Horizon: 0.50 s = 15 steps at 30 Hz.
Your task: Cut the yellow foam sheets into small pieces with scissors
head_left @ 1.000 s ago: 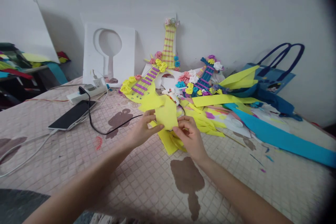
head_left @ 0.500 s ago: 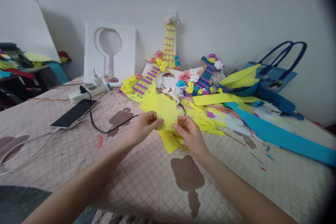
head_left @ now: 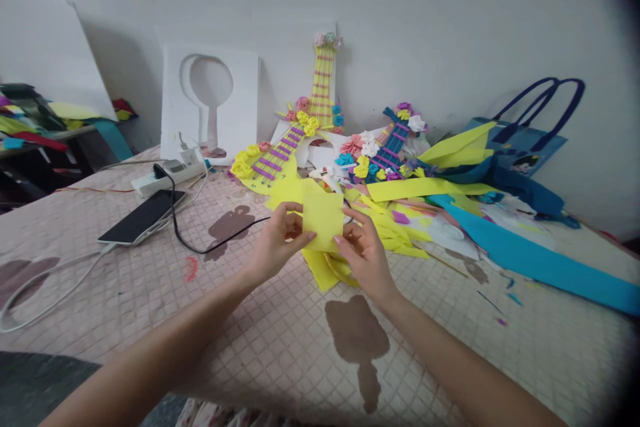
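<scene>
A small rectangular piece of yellow crepe paper (head_left: 324, 219) is held up over the table between both hands. My left hand (head_left: 281, 240) pinches its lower left edge with the thumb in front. On the other side, my right hand (head_left: 364, 245) grips the lower right edge between thumb and fingers. Just behind the paper lies a white glue gun (head_left: 327, 178), partly covered by it. Beneath the hands are more yellow paper (head_left: 321, 272) and a yellow roll-like ring, mostly hidden. A guitar shape with yellow paper and purple strips (head_left: 275, 163) lies beyond my left hand.
A power strip (head_left: 170, 171) with cables and a phone (head_left: 143, 217) lie at left. White foam board (head_left: 245, 100) with a cutout leans on the wall. A blue guitar shape (head_left: 393, 147), paper scraps (head_left: 400, 233), a blue paper strip (head_left: 530, 260) and a bag (head_left: 543, 140) are at right.
The yellow paper has shifted slightly right and its face now looks squarer to me. My left hand's fingers have moved up along the left edge; both hands still hold it.
</scene>
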Tool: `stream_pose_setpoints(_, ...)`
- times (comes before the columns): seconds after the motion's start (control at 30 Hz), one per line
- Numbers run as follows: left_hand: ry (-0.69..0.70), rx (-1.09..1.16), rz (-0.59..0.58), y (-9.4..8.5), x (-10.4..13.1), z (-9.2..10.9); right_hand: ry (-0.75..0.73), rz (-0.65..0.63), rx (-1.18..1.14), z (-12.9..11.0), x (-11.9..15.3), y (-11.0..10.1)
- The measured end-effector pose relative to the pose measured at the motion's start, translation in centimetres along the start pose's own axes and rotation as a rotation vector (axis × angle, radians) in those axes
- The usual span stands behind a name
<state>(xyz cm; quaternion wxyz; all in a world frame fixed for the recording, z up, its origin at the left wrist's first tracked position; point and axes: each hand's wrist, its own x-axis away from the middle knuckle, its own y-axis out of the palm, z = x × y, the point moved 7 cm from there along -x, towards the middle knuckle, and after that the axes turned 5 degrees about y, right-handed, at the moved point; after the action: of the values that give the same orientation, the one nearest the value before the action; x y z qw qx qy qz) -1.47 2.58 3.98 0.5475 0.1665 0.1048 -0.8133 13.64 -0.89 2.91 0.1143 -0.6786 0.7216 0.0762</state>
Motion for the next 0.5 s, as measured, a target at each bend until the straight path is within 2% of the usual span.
stream_pose_setpoints(0.2, -0.103, 0.139, 0.046, -0.3, -0.2, -0.8, 0.042, -0.018, -0.1, -0.1, -0.1, 0.1)
stream_pose_setpoints(0.37, -0.247, 0.236, -0.06, 0.6, 0.1, -1.8, 0.16, -0.032, -0.214, 0.9, -0.4, 0.2)
stream_pose_setpoints(0.5, -0.24, 0.211, -0.069, 0.6, 0.1, -2.0, 0.191, -0.062, -0.207, 1.5, -0.6, 0.4)
